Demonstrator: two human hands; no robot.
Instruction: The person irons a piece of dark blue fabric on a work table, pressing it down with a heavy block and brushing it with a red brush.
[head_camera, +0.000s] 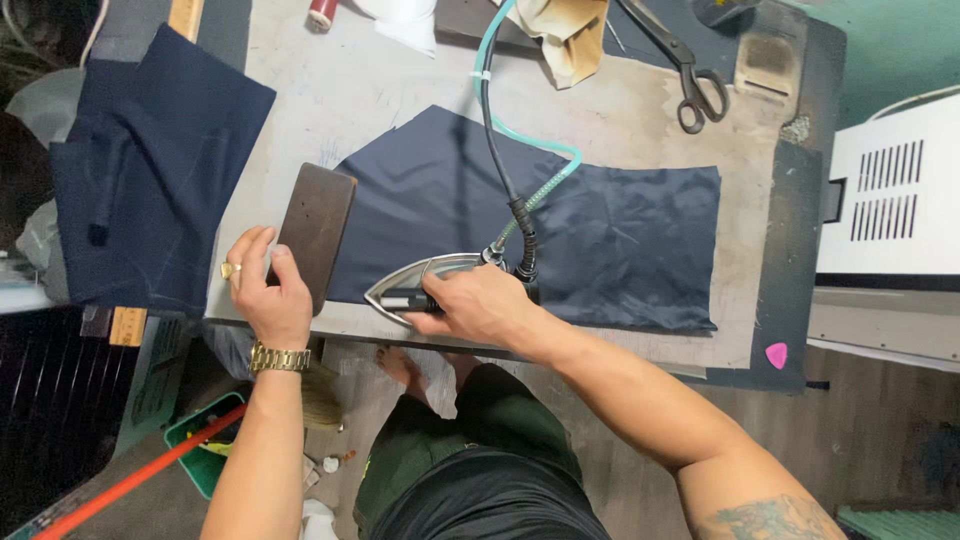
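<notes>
A flat piece of dark navy fabric (600, 235) lies spread on the pale ironing table (380, 90). My right hand (480, 305) grips the handle of a steam iron (425, 280), which sits on the fabric's near left edge. A black cord and a teal hose (500, 150) run from the iron up across the cloth. My left hand (265, 290) rests on the near end of a dark brown wooden block (315, 230) that stands at the fabric's left end. A gold watch is on that wrist.
More folded navy cloth (150, 170) hangs at the table's left edge over a wooden ruler (130, 325). Black scissors (690, 75) lie at the back right. A pink chalk piece (777, 354) sits near the right corner. A white machine (890, 190) stands to the right.
</notes>
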